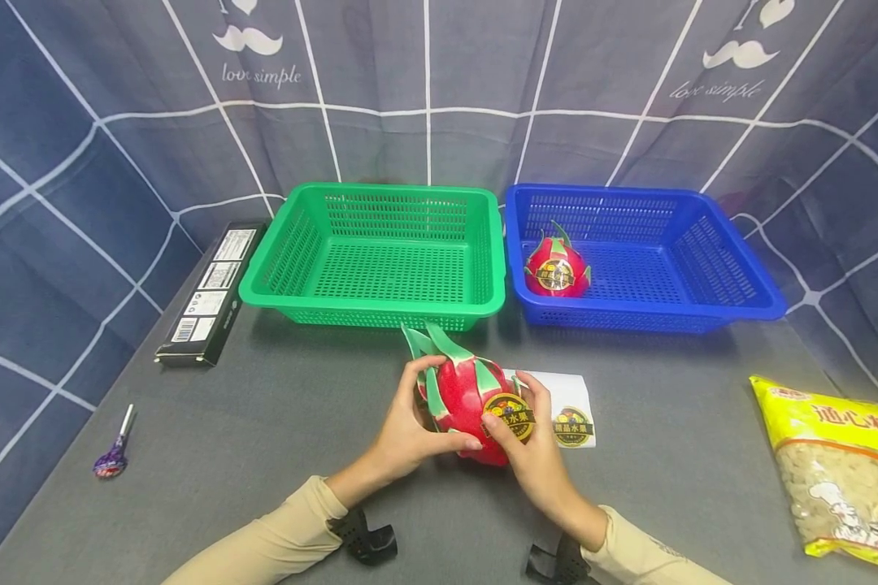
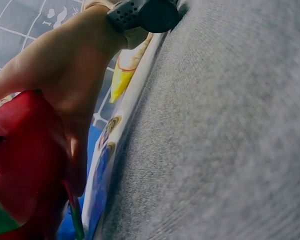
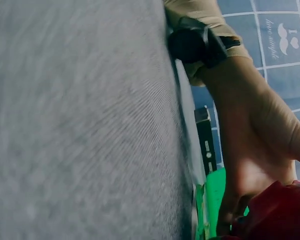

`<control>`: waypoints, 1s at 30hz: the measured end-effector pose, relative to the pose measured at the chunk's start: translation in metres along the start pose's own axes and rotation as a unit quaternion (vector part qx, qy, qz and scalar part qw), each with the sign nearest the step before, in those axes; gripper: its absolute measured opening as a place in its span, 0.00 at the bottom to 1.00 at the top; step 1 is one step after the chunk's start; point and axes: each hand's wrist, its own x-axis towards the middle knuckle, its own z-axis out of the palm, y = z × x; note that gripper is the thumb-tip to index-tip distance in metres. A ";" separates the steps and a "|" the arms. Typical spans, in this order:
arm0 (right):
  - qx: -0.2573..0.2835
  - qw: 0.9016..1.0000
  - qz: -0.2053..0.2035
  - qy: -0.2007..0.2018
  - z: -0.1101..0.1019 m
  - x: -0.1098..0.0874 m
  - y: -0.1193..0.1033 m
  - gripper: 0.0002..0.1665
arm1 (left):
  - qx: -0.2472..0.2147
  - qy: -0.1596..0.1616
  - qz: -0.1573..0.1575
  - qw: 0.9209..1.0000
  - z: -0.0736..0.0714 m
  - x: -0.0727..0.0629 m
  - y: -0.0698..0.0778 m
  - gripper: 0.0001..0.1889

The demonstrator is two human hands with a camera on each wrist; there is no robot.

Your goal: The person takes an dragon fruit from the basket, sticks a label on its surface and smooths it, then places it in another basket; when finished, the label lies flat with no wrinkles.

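Note:
A red dragon fruit (image 1: 459,396) with green leaf tips is held between both hands, just above or on the grey table. My left hand (image 1: 398,435) grips its left side, thumb across the front. On the other side my right hand (image 1: 537,451) holds it, with the thumb on a round black-and-gold label (image 1: 508,414) on its skin. Behind the right hand lies a white sheet (image 1: 556,386) bearing a similar label (image 1: 572,428). In the left wrist view the fruit (image 2: 30,155) is beside the right hand; the right wrist view shows only part of the fruit (image 3: 277,215).
A green basket (image 1: 373,310) and a blue basket (image 1: 651,314) stand at the back. Another labelled dragon fruit (image 1: 552,264) sits in the blue one. A black box (image 1: 208,296) and a lollipop (image 1: 111,459) lie left, a yellow pasta bag (image 1: 834,471) right.

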 end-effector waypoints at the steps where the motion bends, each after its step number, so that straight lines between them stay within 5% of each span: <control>1: 0.005 1.000 0.001 0.001 -0.001 0.000 0.000 0.38 | -0.001 0.001 0.003 1.000 0.000 0.000 0.000 0.45; 6: 0.080 0.996 0.032 -0.027 -0.002 0.001 0.002 0.35 | 0.004 0.003 0.023 1.000 0.003 -0.002 -0.002 0.45; 12: 0.196 0.974 0.095 -0.060 -0.001 0.002 0.004 0.33 | 0.028 0.014 0.050 0.998 0.005 -0.005 -0.004 0.46; 30: 0.206 0.970 0.109 -0.072 -0.002 0.003 0.000 0.28 | 0.007 0.001 0.066 0.998 0.004 -0.004 -0.007 0.47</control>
